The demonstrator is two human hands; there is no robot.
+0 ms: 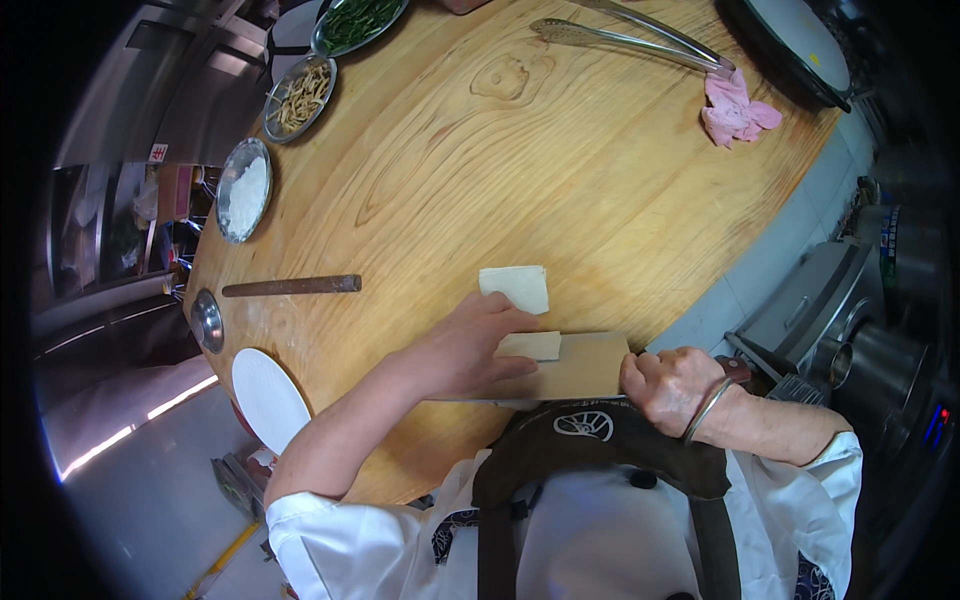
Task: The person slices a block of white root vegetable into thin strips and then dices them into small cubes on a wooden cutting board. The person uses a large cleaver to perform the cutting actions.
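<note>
My right hand grips the handle of a Chinese cleaver at the table's near edge. The wide blade extends leftward in front of my apron, its flat side in view. A pale strip of what looks like dough shows on the blade. Over the blade's left part is my left hand, thumb and fingers apart on either side of that strip. Just beyond the fingers lies a pale, roughly square, layered dough piece on the wooden table. My left palm hides part of the strip and blade.
A rolling pin, a metal bowl and a white plate are at left. Beyond them stand dishes of white powder, shredded food and chopped greens. Tongs and a pink cloth lie far right.
</note>
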